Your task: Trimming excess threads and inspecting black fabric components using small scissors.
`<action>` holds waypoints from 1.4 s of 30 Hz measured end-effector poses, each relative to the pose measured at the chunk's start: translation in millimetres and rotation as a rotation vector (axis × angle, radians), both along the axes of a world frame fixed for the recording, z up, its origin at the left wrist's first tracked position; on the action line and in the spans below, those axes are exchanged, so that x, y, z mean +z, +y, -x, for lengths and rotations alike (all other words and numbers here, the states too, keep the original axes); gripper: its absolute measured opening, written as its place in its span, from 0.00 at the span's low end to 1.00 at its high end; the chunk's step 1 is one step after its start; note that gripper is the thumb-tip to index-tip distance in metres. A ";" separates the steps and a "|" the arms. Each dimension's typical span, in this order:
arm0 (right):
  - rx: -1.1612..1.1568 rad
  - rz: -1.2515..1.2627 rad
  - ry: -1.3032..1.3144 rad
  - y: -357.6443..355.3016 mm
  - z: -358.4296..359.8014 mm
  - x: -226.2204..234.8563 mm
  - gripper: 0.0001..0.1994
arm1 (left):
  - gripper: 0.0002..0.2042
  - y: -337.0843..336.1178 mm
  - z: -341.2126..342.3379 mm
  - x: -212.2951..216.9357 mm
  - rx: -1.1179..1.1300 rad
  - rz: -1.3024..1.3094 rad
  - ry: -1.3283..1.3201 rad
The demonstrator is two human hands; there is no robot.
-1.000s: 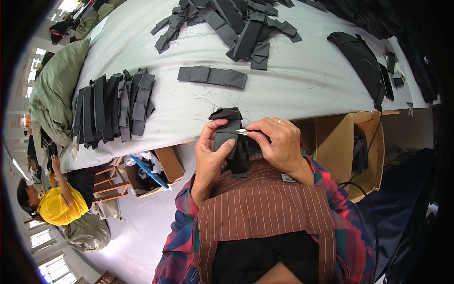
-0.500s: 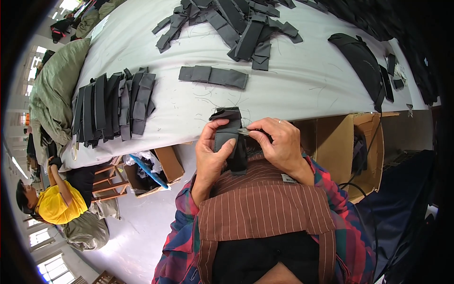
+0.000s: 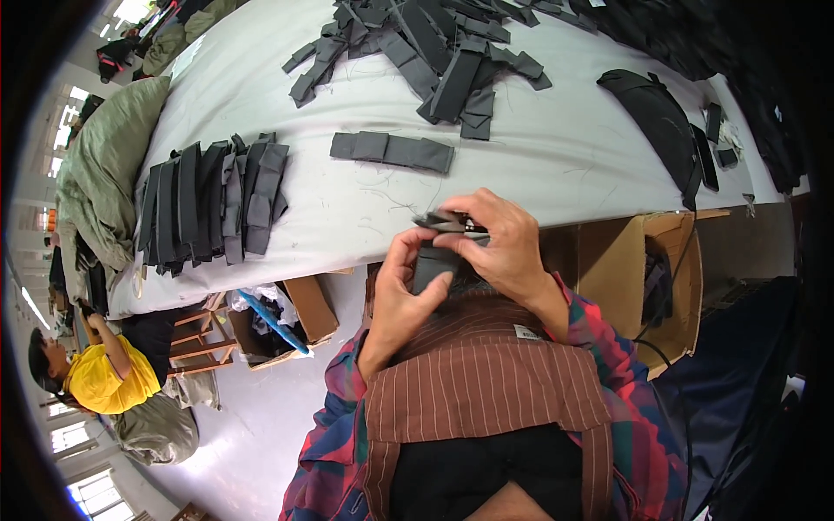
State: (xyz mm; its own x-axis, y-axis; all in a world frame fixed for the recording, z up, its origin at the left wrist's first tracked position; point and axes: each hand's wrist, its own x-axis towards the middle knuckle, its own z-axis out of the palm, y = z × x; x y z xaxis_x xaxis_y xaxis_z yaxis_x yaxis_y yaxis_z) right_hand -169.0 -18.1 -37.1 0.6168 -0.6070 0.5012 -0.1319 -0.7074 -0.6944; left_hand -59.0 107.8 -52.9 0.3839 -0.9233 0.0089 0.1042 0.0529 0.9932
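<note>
A dark grey fabric strip (image 3: 432, 267) is pinched between the thumb and fingers of my left hand (image 3: 404, 300), just off the table's near edge. Close against its upper end, my right hand (image 3: 506, 239) is closed round small metal thread snips (image 3: 470, 227), mostly hidden by the fingers. Part of the strip is bunched up at the right fingertips. Beyond my hands a single grey strip (image 3: 391, 151) lies flat on the white-covered table (image 3: 530, 169). Loose thread ends are scattered on the cloth between them.
At the left stands a row of grey strips (image 3: 208, 204); a loose heap of them (image 3: 434, 61) lies at the back. A black curved fabric piece (image 3: 650, 122) and a phone (image 3: 704, 156) are at right. Below are cardboard boxes (image 3: 612, 269). A person in yellow (image 3: 113, 375) sits left.
My right hand has moved up and slightly left over the strip's upper end with the snips. The strip has been tilted and bunched, and my left hand has shifted slightly right and down.
</note>
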 end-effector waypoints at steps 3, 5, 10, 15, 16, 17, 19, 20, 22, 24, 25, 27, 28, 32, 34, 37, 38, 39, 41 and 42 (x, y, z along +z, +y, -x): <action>0.018 -0.105 -0.089 -9.1 -5.0 6.0 0.07 | 0.27 8.9 3.8 11.6 -0.023 -0.120 -0.141; 0.038 -0.407 -0.266 -14.2 -6.9 14.2 0.04 | 0.31 11.9 3.6 17.8 0.019 -0.104 -0.339; 0.182 -0.918 -0.422 -11.6 -5.5 23.9 0.04 | 0.38 16.2 2.1 27.3 -0.018 -0.011 -0.777; 0.257 -0.866 -0.390 2.3 3.6 47.6 0.03 | 0.33 7.9 -5.4 47.9 -0.035 0.018 -0.241; 0.310 -0.806 -0.369 4.7 3.8 53.7 0.03 | 0.28 4.8 -8.6 51.2 -0.067 -0.045 -0.193; 0.313 -0.773 -0.344 6.2 2.6 55.0 0.03 | 0.15 -1.3 -9.3 48.1 -0.027 -0.025 -0.235; 0.257 -0.769 -0.377 0.0 -1.6 51.7 0.04 | 0.10 -11.7 -15.7 39.4 -0.035 -0.032 -0.117; 0.200 -0.773 -0.406 -2.3 -3.5 48.9 0.04 | 0.07 -14.5 -17.0 37.8 -0.043 -0.045 0.005; 0.124 -0.746 -0.338 -6.8 -0.6 42.1 0.07 | 0.06 -14.4 -11.6 36.6 0.018 -0.042 0.064; 0.047 -0.107 -0.288 -4.9 3.8 36.0 0.09 | 0.07 -13.8 -12.0 29.2 0.078 -0.041 0.138; 0.079 -0.107 -0.255 -1.0 6.7 31.6 0.13 | 0.07 -14.5 -11.5 28.0 0.078 -0.043 0.141; 0.086 -0.050 -0.210 4.2 6.0 16.3 0.14 | 0.08 -17.4 -12.1 26.8 0.122 -0.002 0.258; 0.093 0.009 -0.169 5.8 4.9 9.8 0.14 | 0.08 -17.0 -12.9 25.8 0.125 -0.003 0.257; 0.077 -0.057 -0.157 6.5 2.1 6.8 0.15 | 0.08 -13.9 -17.5 22.5 0.143 -0.008 0.187; 0.095 -0.063 -0.108 3.4 2.7 6.7 0.14 | 0.08 -14.2 -17.5 21.9 0.153 0.015 0.167; 0.135 -0.087 -0.025 -0.7 7.7 12.7 0.12 | 0.08 -16.4 -16.2 18.9 0.204 -0.069 0.227; 0.160 -0.107 0.006 -2.0 9.9 17.2 0.11 | 0.08 -15.9 -17.0 18.3 0.226 -0.083 0.230; 0.162 -0.109 0.009 -3.5 12.3 22.2 0.11 | 0.08 -14.7 -17.4 17.7 0.247 -0.099 0.234; 0.059 0.055 0.031 -7.3 15.7 29.3 0.11 | 0.08 -12.6 -18.4 14.5 0.265 -0.085 0.235; 0.057 0.056 0.033 -9.2 17.0 27.8 0.11 | 0.09 -13.3 -18.9 13.6 0.276 -0.068 0.231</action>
State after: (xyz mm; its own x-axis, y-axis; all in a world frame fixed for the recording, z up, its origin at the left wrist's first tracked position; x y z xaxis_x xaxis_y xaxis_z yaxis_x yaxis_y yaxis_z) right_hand -186.0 -27.3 -9.3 0.6666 -0.5421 0.5117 -0.1127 -0.7518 -0.6497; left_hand -40.0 94.6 -39.3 0.6032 -0.7803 -0.1651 0.3172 0.0448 0.9473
